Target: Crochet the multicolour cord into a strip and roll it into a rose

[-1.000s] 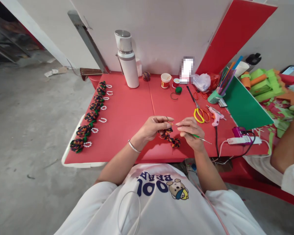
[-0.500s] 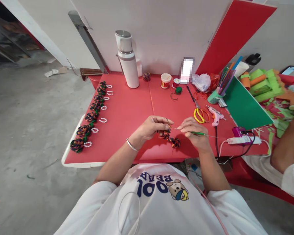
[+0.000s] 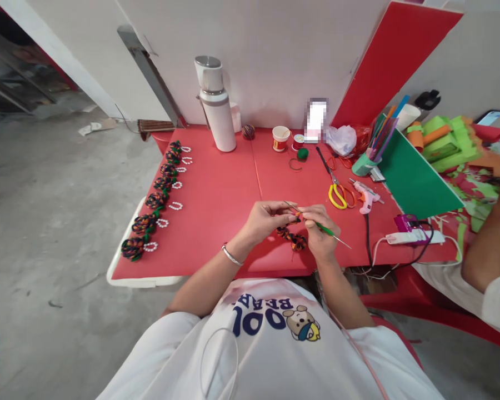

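Observation:
Over the near edge of the red table (image 3: 216, 205), my left hand (image 3: 266, 220) pinches a multicoloured crocheted yarn piece (image 3: 291, 238) that hangs below my fingers. My right hand (image 3: 320, 230) is closed round a crochet hook with a green handle (image 3: 327, 230), its metal end sticking out to the right. Both hands meet fingertip to fingertip above the yarn piece.
Several finished yarn flowers with white bead loops (image 3: 156, 197) line the table's left edge. A white flask (image 3: 215, 105), a cup (image 3: 280, 138), yellow scissors (image 3: 337, 194), a pink glue gun (image 3: 366, 197), a pen holder (image 3: 364, 164) and green card (image 3: 412, 180) stand behind and right. Another person's arm (image 3: 483, 250) is at the right.
My right hand moved back left to meet the left hand, after pulling slightly away with the hook. The view shifted a little.

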The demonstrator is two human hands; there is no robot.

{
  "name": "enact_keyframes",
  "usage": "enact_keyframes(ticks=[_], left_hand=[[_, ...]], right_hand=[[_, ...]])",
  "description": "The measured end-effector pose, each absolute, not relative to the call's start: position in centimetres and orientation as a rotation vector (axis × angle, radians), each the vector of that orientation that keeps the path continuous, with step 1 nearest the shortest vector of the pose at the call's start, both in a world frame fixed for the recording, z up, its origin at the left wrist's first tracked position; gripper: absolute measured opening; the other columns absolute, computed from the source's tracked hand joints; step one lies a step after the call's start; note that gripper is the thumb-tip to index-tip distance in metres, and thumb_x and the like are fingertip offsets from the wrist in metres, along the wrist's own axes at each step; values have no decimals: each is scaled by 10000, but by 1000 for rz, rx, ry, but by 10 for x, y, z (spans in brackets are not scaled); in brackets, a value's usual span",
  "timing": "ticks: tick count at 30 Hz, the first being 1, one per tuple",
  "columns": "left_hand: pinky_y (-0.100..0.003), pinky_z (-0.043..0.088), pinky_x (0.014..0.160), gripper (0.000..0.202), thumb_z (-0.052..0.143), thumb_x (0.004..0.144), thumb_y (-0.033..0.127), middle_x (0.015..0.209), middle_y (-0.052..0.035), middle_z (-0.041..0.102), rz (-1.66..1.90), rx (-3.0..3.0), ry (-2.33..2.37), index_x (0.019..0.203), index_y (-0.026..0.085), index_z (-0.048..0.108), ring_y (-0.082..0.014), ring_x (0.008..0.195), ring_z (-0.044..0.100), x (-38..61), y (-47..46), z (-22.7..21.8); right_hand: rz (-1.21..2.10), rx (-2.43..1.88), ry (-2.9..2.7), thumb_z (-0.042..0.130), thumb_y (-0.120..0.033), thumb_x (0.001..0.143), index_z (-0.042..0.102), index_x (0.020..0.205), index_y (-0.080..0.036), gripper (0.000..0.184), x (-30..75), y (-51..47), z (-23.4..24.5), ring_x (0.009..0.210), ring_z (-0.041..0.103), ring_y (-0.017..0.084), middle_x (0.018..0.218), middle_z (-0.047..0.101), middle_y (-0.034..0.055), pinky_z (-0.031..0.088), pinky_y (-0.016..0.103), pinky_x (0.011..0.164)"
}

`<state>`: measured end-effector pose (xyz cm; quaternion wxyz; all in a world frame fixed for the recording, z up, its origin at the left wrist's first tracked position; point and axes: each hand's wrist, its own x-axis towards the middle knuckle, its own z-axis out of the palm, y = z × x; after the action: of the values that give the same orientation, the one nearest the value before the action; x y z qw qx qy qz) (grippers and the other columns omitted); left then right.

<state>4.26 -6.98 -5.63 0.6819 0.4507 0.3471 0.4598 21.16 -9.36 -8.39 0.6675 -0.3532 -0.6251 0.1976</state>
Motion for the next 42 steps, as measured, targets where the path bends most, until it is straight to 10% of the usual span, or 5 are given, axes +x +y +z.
enact_keyframes(ticks=[14,22,33,42], left_hand=[[-291,512,944,789,886,725,296,1474,-121,600,1148,1284,817,1455,291,587,-250,1332,546,36,-73,-58],[-221,497,667,1132,912,680,302,813,-3,723,1125,1004,743,1627,219,298,-140,762,674,45,-83,-47],[-198,418,537,919,869,691,271,737,31,717,1223,1050,1043,1527,194,494,-75,562,568,47,-92,-45],[-207,290,445,983,938,610,318,719,7,732,1083,824,849,1490,153,532,-48,465,451,42,-81,-50]], right_hand=[[672,-853,-1154,695,-515,908,770,931,-293,235,204,-98,-101,926,746,224,971,808,38,620,398,793],[673,-849,-1163,688,-495,919,762,937,-306,203,197,-103,-102,947,737,211,979,800,24,598,410,898],[311,-994,-1542,698,-351,932,783,1038,-339,137,205,-107,-89,975,729,233,1075,809,32,553,454,934],[738,-899,-1032,637,-675,879,705,912,-270,412,182,-88,-114,950,733,196,988,772,47,597,365,842]])
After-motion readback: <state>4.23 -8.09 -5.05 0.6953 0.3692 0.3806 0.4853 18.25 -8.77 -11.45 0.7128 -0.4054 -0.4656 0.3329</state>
